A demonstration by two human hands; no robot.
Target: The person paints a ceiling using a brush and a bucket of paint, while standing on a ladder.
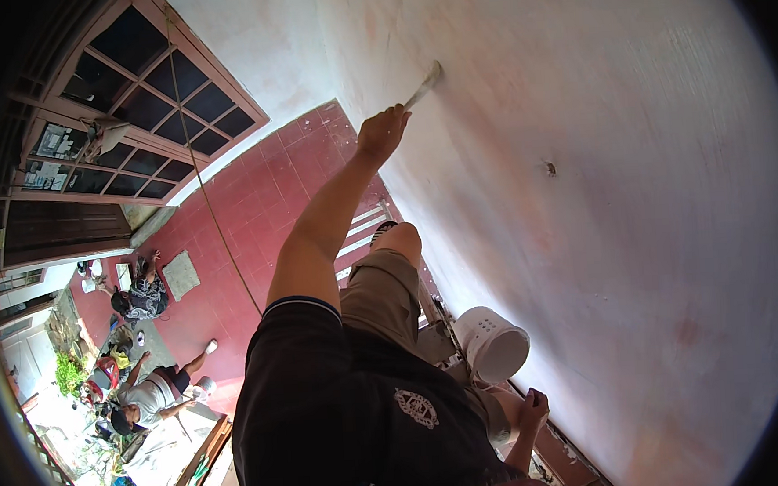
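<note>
My left arm reaches up and away, and my left hand [382, 135] is closed round the handle of a paintbrush [425, 83]. The brush's tip rests against the white, streaky wall [635, 230]. Low on the right, my right hand [533, 410] is held with its fingers curled in; what they hold, if anything, is hidden. Just beyond that hand a white bucket [491, 339] with small holes in its side stands close to the wall. I cannot see what it contains.
Below lies a red tiled floor [246, 198]. A cord [195, 161] slants down past a paned window [165, 83]. Two people [143, 295] [155, 396] are on the lower left. Wooden boards [202, 460] lie near the bottom, and a dark spot [550, 168] marks the wall.
</note>
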